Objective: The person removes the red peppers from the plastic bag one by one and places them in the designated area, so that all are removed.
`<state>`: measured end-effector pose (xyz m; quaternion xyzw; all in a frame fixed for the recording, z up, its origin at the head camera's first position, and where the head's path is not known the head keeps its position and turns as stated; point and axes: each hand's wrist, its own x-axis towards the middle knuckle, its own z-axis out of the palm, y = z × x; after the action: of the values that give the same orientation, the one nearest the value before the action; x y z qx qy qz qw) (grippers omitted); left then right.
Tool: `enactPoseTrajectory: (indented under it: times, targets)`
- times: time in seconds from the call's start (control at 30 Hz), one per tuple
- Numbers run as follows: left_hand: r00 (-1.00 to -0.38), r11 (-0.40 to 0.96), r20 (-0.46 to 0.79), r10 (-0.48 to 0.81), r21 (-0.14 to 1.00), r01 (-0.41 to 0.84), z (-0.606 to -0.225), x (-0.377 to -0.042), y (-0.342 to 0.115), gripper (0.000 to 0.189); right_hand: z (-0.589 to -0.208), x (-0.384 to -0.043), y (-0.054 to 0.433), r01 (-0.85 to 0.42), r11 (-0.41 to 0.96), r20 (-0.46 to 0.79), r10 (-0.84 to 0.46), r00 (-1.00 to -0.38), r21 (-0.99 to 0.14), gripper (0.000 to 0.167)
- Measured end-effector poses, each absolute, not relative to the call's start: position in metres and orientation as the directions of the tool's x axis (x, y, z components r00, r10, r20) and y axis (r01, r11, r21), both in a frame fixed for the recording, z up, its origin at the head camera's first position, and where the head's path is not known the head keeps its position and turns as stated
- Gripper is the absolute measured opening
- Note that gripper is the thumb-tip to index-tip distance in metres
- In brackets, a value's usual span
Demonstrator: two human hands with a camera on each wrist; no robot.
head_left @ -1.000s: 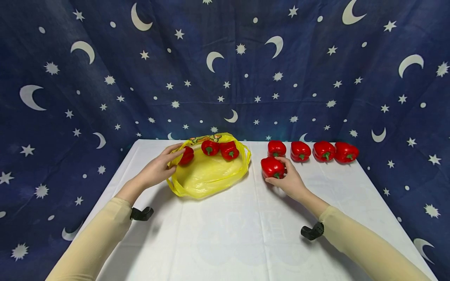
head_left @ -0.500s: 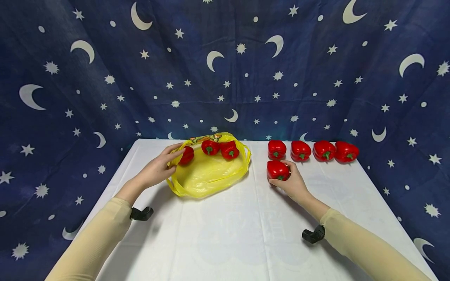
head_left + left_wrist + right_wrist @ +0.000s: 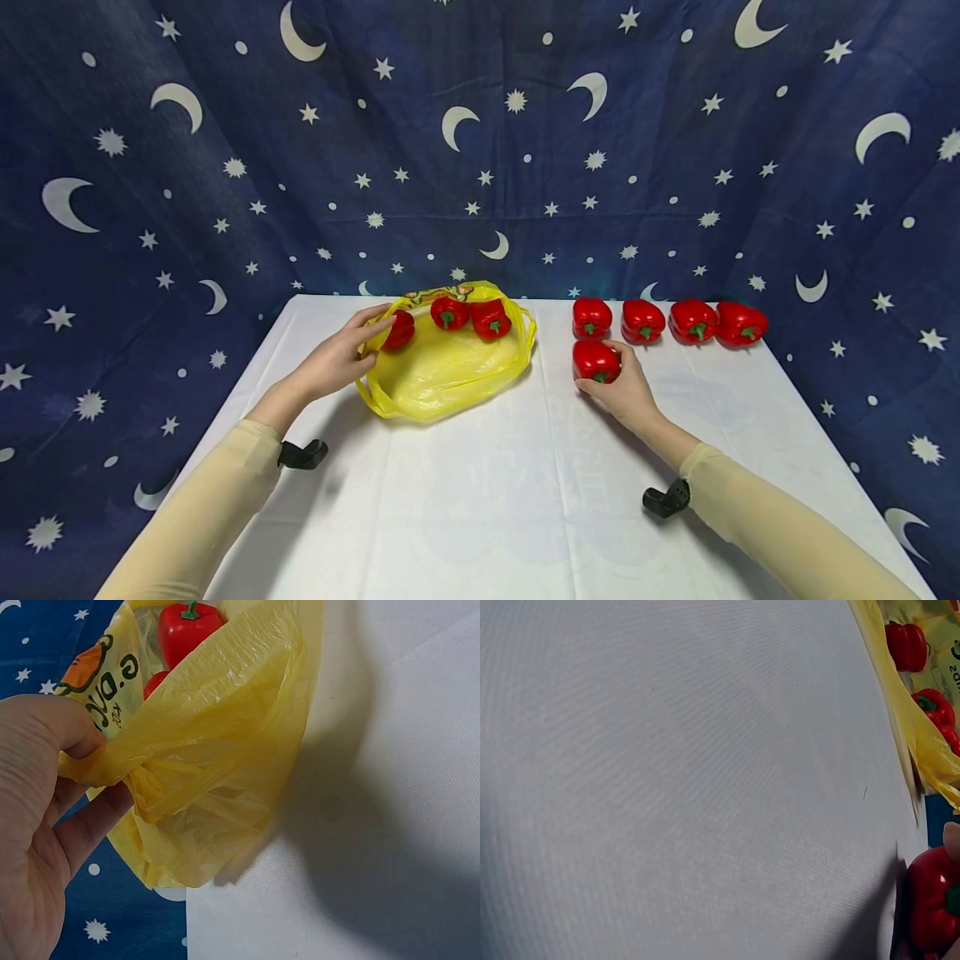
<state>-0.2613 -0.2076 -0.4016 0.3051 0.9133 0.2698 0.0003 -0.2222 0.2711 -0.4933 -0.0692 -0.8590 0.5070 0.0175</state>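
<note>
A yellow plastic bag (image 3: 442, 383) lies with its mouth spread wide on the left half of the table, three red bell peppers (image 3: 491, 320) inside toward its back. My left hand (image 3: 339, 357) pinches the bag's left rim between thumb and fingers; the left wrist view shows the gathered film (image 3: 150, 780) there. On the right, my right hand (image 3: 628, 387) grips a red bell pepper (image 3: 595, 362), thumb on the near side and fingers round the far right side. That pepper is just in front of the leftmost pepper (image 3: 592, 317) of the back row. The right wrist view catches only its edge.
Several red bell peppers (image 3: 693, 322) stand in a row along the back right of the table (image 3: 480, 517), covered in white cloth. Behind it hangs a dark blue curtain (image 3: 420, 108) with moons and stars.
My right hand has moved slightly right with the gripped pepper, away from the bag, then barely shifted over the last half second. The left hand keeps its hold on the bag rim.
</note>
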Motion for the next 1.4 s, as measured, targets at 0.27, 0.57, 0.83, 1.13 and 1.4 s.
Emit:
enactPoseTrajectory:
  times: [0.27, 0.57, 0.83, 1.13, 1.4]
  targets:
    - [-0.815, 0.672, 0.158, 0.557, 0.491, 0.554, -0.402, -0.263, -0.207, 0.064, -0.495, -0.221, 0.272, 0.104, 0.509, -0.028, 0.154, -0.988, -0.855, 0.101]
    - [-0.820, 0.677, 0.149, 0.553, 0.493, 0.547, -0.402, -0.264, -0.208, 0.064, -0.497, -0.220, 0.274, 0.083, 0.515, -0.014, 0.136, -0.991, -0.853, 0.103]
    - [-0.821, 0.675, 0.143, 0.553, 0.501, 0.542, -0.400, -0.263, -0.207, 0.064, -0.495, -0.217, 0.277, 0.103, 0.547, -0.043, 0.122, -0.992, -0.831, 0.112]
    - [-0.816, 0.681, 0.177, 0.551, 0.469, 0.562, -0.400, -0.266, -0.207, 0.062, -0.479, -0.209, 0.284, 0.048, 0.525, 0.016, 0.116, -0.993, -0.850, 0.106]
    - [-0.821, 0.684, 0.167, 0.546, 0.477, 0.552, -0.399, -0.267, -0.207, 0.062, -0.460, -0.206, 0.287, -0.117, 0.523, 0.188, 0.084, -0.979, -0.844, 0.082]
